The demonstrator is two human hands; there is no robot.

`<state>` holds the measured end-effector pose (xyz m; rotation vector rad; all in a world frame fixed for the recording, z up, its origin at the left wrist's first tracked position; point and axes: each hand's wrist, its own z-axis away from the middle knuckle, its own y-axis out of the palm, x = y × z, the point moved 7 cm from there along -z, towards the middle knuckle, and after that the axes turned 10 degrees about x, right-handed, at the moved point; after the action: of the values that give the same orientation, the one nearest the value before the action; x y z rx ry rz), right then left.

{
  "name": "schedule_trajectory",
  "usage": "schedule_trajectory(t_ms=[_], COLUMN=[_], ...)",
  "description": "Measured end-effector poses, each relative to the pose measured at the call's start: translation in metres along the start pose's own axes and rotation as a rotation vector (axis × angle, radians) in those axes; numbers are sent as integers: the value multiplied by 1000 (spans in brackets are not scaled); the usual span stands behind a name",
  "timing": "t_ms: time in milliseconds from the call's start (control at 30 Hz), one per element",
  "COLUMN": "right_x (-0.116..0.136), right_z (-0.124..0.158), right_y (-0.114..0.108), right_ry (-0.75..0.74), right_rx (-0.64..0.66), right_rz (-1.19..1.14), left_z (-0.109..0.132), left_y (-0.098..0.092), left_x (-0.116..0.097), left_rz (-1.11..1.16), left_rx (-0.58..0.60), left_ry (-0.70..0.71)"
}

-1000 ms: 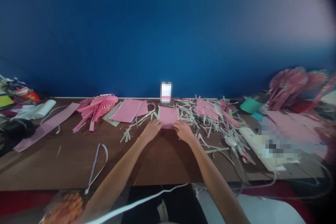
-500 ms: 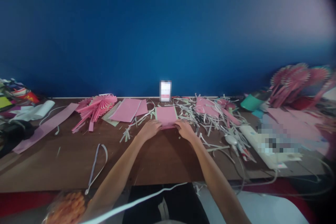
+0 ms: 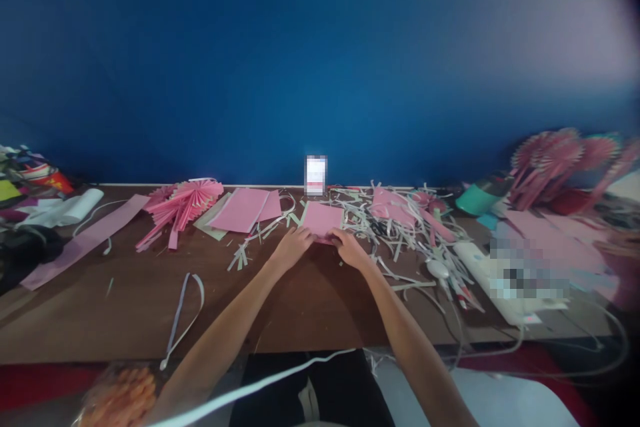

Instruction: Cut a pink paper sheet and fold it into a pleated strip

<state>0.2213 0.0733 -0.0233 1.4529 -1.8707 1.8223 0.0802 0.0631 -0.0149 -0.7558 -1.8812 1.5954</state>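
A pink sheet of paper (image 3: 324, 215) lies on the table in front of me, its near edge folded into a narrow strip. My left hand (image 3: 296, 244) grips the left part of that near edge, fingers closed on it. On the other side, my right hand (image 3: 347, 244) pinches the right part of the same edge. Just left of the sheet is a stack of pink paper (image 3: 241, 209). Pale cut paper strips (image 3: 363, 220) are heaped directly to its right.
Pleated pink paper fans (image 3: 187, 208) lie at the left, near a long pink strip (image 3: 90, 240). A blurred-out upright screen (image 3: 316, 175) stands against the blue partition (image 3: 300, 67). At right are a white power strip (image 3: 493, 283), cables and more pink fans (image 3: 550, 160). Another person's hand (image 3: 623, 243) shows at the far right.
The pink sheet has turned slightly and shifted a little to the right. Both hands have moved with it, and my right hand's fingers have come in closer to the left hand.
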Motion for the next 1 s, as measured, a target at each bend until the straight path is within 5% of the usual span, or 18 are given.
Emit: schedule_trajectory(t_ms=[233, 433, 1000], right_x=[9, 23, 16], right_z=[0, 2, 3], right_y=[-10, -6, 0], right_ry=[-33, -134, -133], right_rx=[-113, -63, -22], right_rz=[29, 139, 237], left_z=[3, 8, 8], left_y=[-5, -4, -3], left_x=[3, 13, 14], left_rz=[23, 36, 67], left_rx=[-4, -48, 16], left_ry=[-40, -115, -27])
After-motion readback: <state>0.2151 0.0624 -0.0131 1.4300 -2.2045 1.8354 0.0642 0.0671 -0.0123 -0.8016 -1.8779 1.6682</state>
